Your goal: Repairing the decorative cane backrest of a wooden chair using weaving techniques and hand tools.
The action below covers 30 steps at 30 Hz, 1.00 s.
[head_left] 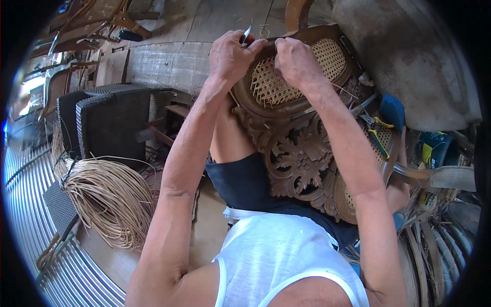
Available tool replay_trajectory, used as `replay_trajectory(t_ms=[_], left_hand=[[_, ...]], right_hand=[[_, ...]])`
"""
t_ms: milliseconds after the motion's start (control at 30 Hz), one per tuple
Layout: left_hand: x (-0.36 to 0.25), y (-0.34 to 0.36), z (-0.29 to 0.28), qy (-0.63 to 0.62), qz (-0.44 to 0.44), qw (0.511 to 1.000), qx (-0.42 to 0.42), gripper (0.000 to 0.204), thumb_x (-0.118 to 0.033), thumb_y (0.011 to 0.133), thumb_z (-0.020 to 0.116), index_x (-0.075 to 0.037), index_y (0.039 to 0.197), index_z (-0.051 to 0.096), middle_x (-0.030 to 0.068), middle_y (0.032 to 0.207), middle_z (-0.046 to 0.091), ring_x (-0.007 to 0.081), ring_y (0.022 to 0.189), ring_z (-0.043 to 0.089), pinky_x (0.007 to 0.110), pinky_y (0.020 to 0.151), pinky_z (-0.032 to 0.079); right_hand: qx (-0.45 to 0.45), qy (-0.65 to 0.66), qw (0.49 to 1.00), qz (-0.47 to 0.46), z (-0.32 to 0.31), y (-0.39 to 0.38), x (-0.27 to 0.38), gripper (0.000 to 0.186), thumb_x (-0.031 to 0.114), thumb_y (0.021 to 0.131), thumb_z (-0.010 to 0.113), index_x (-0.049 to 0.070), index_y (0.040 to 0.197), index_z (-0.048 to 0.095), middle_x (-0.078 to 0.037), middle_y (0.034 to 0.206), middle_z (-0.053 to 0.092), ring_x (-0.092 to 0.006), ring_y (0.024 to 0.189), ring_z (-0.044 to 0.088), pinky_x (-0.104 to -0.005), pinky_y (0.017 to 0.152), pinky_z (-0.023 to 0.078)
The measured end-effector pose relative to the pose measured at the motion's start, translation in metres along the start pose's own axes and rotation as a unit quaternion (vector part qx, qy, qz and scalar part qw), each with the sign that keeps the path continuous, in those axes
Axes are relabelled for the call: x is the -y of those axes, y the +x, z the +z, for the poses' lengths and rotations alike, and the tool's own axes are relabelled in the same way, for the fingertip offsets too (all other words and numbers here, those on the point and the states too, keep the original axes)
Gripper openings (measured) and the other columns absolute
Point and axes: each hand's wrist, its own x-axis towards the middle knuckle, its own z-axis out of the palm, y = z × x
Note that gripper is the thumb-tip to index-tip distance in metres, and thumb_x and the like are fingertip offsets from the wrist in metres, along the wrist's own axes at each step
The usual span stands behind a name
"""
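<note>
A carved brown wooden chair back (pixel 302 161) leans across my lap, with a woven cane panel (pixel 273 84) in its upper oval frame. Over the upper left edge of that frame, my left hand (pixel 230 57) is closed on a knife (pixel 247 35). The short bright blade points up past my thumb; its handle is hidden in the fist. My right hand (pixel 299 64) is closed above the cane, close to the left one, its fingers pinched together. What it pinches, if anything, cannot be made out. Loose cane ends stick out by the frame.
On the left lies a large coil of rattan strands (pixel 110 199) beside a dark woven chair (pixel 112 123). Pliers with yellow-green handles (pixel 378 143) and a blue tool (pixel 392 111) rest by the carved wood. A grey-brown cushion-like surface (pixel 409 61) fills the upper right.
</note>
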Motion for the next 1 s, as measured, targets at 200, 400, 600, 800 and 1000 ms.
replay_trajectory(t_ms=[200, 400, 600, 800, 1000], left_hand=[[-0.002, 0.003, -0.003, 0.007, -0.134, 0.988, 0.072, 0.054, -0.057, 0.075, 0.077, -0.006, 0.092, 0.075, 0.0127, 0.084, 0.073, 0.0236, 0.08, 0.07, 0.034, 0.075, 0.053], [0.0, 0.001, -0.004, -0.004, -0.156, 0.985, 0.072, 0.066, -0.068, 0.072, 0.072, -0.005, 0.089, 0.073, 0.0162, 0.086, 0.073, 0.0325, 0.087, 0.07, 0.041, 0.081, 0.053], [-0.006, 0.002, -0.005, 0.021, -0.143, 0.987, 0.076, 0.065, -0.068, 0.074, 0.07, -0.004, 0.09, 0.073, 0.0165, 0.086, 0.073, 0.0336, 0.087, 0.07, 0.042, 0.082, 0.053], [-0.002, 0.001, 0.001, 0.041, -0.138, 0.988, 0.059, 0.063, -0.067, 0.076, 0.07, -0.005, 0.088, 0.074, 0.0135, 0.082, 0.072, 0.0274, 0.083, 0.07, 0.037, 0.078, 0.053], [-0.003, 0.003, 0.002, 0.056, -0.135, 0.987, 0.067, 0.063, -0.067, 0.076, 0.069, -0.005, 0.089, 0.074, 0.0131, 0.082, 0.073, 0.0281, 0.083, 0.07, 0.038, 0.079, 0.053]], right_hand=[[0.086, 0.542, 0.769, 0.327, 0.011, -0.014, -0.05, 0.016, 0.012, 0.086, 0.075, 0.002, 0.098, 0.072, -0.002, 0.086, 0.072, -0.0081, 0.074, 0.066, -0.0217, 0.066, 0.053], [0.067, 0.565, 0.75, 0.337, 0.02, -0.021, -0.055, 0.015, 0.01, 0.086, 0.075, 0.004, 0.099, 0.073, -0.001, 0.087, 0.072, -0.0084, 0.077, 0.066, -0.0222, 0.072, 0.052], [0.029, 0.563, 0.768, 0.305, 0.028, -0.023, -0.052, 0.014, 0.008, 0.084, 0.076, 0.003, 0.097, 0.073, -0.002, 0.087, 0.073, -0.0079, 0.078, 0.065, -0.0217, 0.073, 0.051], [0.051, 0.571, 0.764, 0.294, 0.027, -0.019, -0.05, 0.015, 0.007, 0.082, 0.077, 0.003, 0.096, 0.073, -0.002, 0.089, 0.073, -0.0084, 0.079, 0.065, -0.0213, 0.073, 0.051], [0.044, 0.584, 0.753, 0.301, 0.029, -0.02, -0.049, 0.014, 0.009, 0.083, 0.076, 0.005, 0.097, 0.073, -0.002, 0.089, 0.073, -0.0074, 0.078, 0.064, -0.0207, 0.073, 0.049]])
